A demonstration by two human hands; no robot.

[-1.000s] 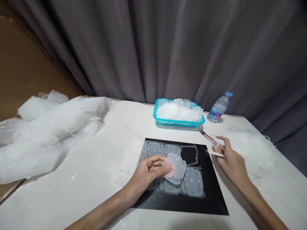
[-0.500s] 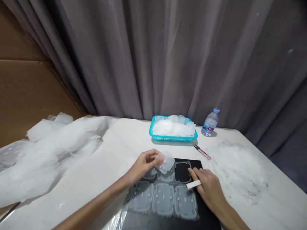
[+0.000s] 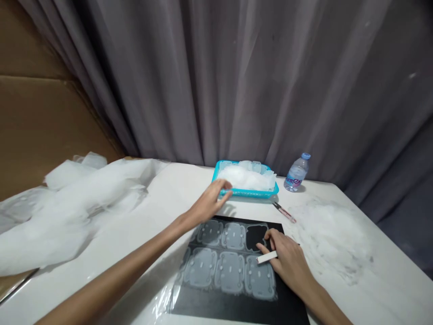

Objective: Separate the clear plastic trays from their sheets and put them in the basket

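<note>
- So, left hand (image 3: 210, 201) is unclenched, fingers apart, at 8 o'clock of the blue basket (image 3: 257, 194)
- right hand (image 3: 287, 253) grips a white stick (image 3: 266, 257), black mat's (image 3: 291, 306) 3 o'clock

The left hand (image 3: 210, 199) has moved toward the basket (image 3: 259, 194).

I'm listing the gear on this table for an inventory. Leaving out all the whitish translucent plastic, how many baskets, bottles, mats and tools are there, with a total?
Turquoise plastic baskets: 1
Clear plastic bottles with blue caps: 1
Flat black mats: 1
Tools: 2 (dark-tipped tool with reddish handles; slim white stick-like tool in the right hand)
Total: 5
</note>
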